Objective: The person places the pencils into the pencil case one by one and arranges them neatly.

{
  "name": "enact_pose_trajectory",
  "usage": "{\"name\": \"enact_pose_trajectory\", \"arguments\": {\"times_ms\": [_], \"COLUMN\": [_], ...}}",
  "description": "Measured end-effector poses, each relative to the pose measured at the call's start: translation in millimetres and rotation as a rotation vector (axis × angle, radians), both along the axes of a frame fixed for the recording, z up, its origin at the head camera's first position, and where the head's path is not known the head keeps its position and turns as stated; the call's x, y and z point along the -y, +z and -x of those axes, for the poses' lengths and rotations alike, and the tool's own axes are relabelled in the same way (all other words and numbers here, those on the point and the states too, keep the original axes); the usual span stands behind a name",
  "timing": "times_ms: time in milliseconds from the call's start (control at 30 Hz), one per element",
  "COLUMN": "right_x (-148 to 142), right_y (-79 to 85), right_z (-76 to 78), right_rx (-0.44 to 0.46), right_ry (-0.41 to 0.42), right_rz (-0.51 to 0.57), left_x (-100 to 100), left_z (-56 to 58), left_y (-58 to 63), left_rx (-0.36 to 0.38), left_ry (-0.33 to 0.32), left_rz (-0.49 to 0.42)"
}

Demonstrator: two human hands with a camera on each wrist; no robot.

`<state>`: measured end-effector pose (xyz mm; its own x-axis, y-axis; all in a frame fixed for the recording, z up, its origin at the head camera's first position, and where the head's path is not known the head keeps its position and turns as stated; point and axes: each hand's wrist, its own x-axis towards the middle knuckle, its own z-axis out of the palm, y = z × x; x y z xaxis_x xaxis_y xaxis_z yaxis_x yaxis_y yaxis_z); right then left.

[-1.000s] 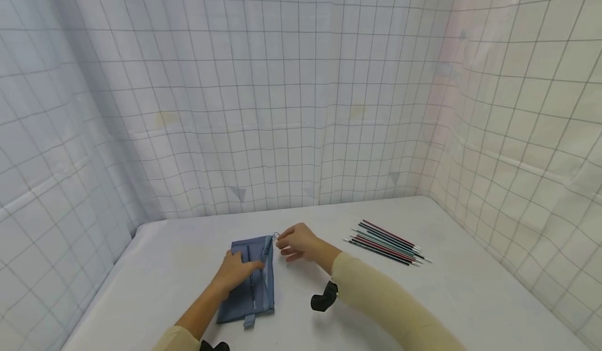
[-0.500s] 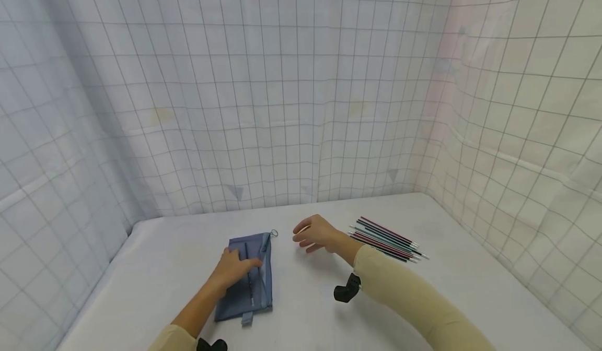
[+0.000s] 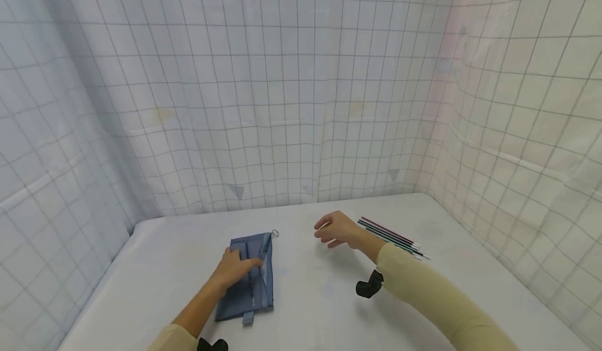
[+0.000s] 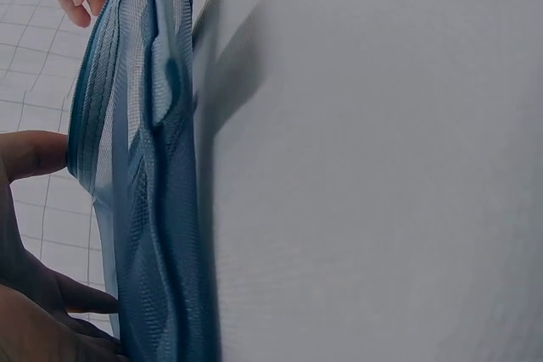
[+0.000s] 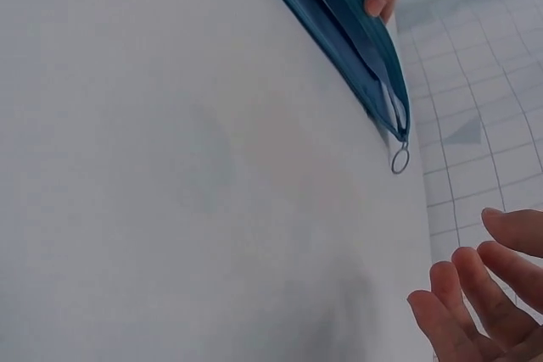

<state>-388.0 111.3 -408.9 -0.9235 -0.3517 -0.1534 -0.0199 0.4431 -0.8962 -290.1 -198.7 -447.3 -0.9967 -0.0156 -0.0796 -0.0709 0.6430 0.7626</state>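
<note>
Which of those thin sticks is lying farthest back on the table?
The red stick: it lies behind the other visible sticks, which look black or green rather than red.

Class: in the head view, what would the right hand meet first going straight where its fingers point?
Probably the ring on the blue pouch; the right hand hovers at unclear height, so it might pass above.

White table point(image 3: 301, 309), rounded far corners. Behind it, a pale back sheet point(image 3: 263, 79) ruled in grey grid lines, rippled toward the bottom. Two faint yellowish patches point(image 3: 162, 115) on it; lower down, a small grey triangle point(image 3: 236, 190). Left sheet point(image 3: 42, 131) gridded, bluish. Right sheet point(image 3: 527, 105) gridded, creamier, creased, pinkish near the corner.
</note>
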Motion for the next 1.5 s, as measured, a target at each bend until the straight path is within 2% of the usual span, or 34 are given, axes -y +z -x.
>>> {"name": "enact_pose_trajectory", "arguments": {"times_ms": [367,633,867,1200,1500], "right_x": [-37,-61,-83,-104,-113], "right_y": [3.6,-1.9,-5.9,-16.8,-26.1], "right_z": [4.6,5.0,6.0,6.0,1.4], "right_rx": [-0.094,-0.135,-0.225,-0.336,-0.371], "right_ry": [-0.038,0.010,0.053,0.046,0.025], "right_rz": [-0.120,-0.168,-0.314,-0.456,-0.469], "left_x": [-1,0,-2,-1,-2], "left_z": [1.0,-1.2,1.0,-0.9,-0.2], "left_y": [-1.7,-2.2,-3.3,-1.6,0.1], "left_rx": [0.000,0.006,0.020,0.004,0.022], "left_ry": [0.005,0.007,0.026,0.022,0.027], "left_rz": [0.012,0.012,0.012,0.010,0.008]}}
